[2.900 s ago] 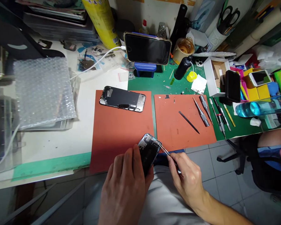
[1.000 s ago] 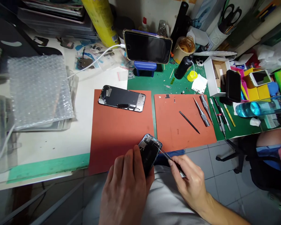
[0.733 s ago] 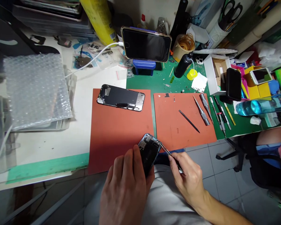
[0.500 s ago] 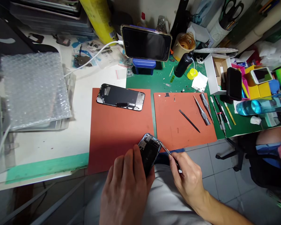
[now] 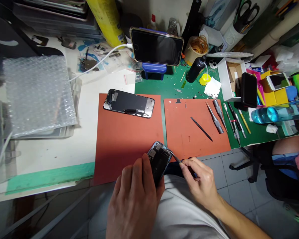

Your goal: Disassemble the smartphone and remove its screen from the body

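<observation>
An opened phone body [image 5: 159, 163] with its inner parts showing is gripped by my left hand [image 5: 136, 189], fingers along its left side and thumb at its lower right. Its top end lies over the front edge of the left orange mat [image 5: 127, 139]. My right hand [image 5: 199, 177] pinches slim metal tweezers [image 5: 175, 156], whose tips meet the phone body's upper right edge. Farther back on the same mat rests a detached screen [image 5: 129, 103], inner side up. A black stick [image 5: 201, 128] lies on the right orange mat [image 5: 179, 132].
Screwdrivers [image 5: 214, 118] and pens [image 5: 244, 121] lie at the right. A phone [image 5: 156, 46] leans on a blue stand [image 5: 153, 70] at the back, near a black bottle [image 5: 195, 69]. Bubble wrap [image 5: 40, 94] covers the left side. Another person's leg [image 5: 289, 146] shows at far right.
My right hand has turned slightly around the tweezers, with their tips still at the phone body's edge. My left hand has barely moved.
</observation>
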Tool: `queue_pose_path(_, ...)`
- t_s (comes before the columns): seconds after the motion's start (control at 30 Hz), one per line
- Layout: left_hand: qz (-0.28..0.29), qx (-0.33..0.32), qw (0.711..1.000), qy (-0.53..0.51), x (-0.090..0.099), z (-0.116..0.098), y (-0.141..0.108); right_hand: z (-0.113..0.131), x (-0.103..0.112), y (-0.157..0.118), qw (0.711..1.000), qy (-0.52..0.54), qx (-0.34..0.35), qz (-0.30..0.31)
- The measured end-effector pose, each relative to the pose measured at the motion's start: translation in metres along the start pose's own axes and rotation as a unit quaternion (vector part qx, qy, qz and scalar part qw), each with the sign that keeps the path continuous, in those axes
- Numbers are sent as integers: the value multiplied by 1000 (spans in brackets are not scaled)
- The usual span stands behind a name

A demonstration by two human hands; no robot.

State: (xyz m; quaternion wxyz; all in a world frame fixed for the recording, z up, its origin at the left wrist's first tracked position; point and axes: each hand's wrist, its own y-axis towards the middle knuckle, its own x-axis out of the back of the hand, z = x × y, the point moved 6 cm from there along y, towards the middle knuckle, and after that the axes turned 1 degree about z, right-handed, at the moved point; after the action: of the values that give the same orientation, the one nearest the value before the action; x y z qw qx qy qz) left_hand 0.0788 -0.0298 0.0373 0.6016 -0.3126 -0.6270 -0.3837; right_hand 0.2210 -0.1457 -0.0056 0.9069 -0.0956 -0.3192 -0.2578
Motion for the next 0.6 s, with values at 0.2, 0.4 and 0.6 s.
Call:
queue_pose_path(0.2, 5, 2, 1000, 3, -1, 1, 1, -4, -2, 5, 987, 123, -81, 61)
queue_pose_path(0.4, -6, 2, 1000, -7, -4, 7, -2, 7, 28, 8, 992, 108, -55, 24)
queue_pose_path(0.6, -36, -33, 998, -45, -16, 27, 2, -5, 88, 55, 958, -182, 51, -214)
